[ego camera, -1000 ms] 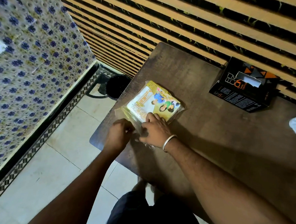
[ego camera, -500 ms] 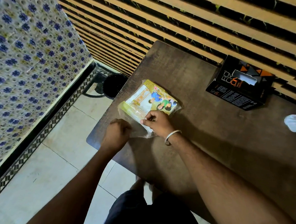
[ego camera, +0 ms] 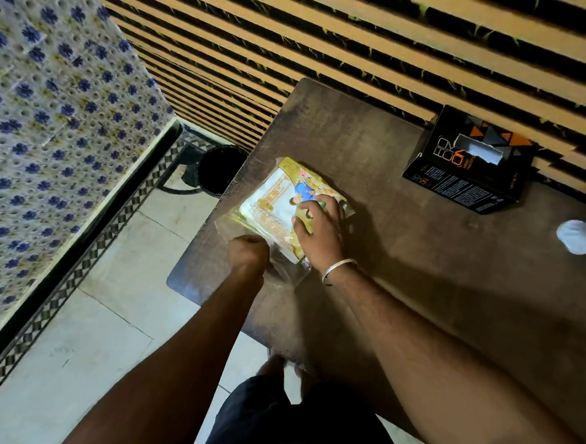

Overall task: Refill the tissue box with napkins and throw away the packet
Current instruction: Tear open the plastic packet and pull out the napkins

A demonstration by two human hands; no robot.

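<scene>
1. Fingers (ego camera: 314,207) of my right hand (ego camera: 315,231) lie spread, pressing flat on the napkin packet (ego camera: 275,200).
2. My left hand (ego camera: 248,253) is fisted, pinching its clear flap.
3. Packet lies flat at the desk (ego camera: 402,263) edge, long axis diagonal, open end toward me.

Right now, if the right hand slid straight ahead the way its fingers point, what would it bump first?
Probably nothing soon: the right hand lies flat on the napkin packet, fingers aimed toward bare table and the slatted wall.
</scene>
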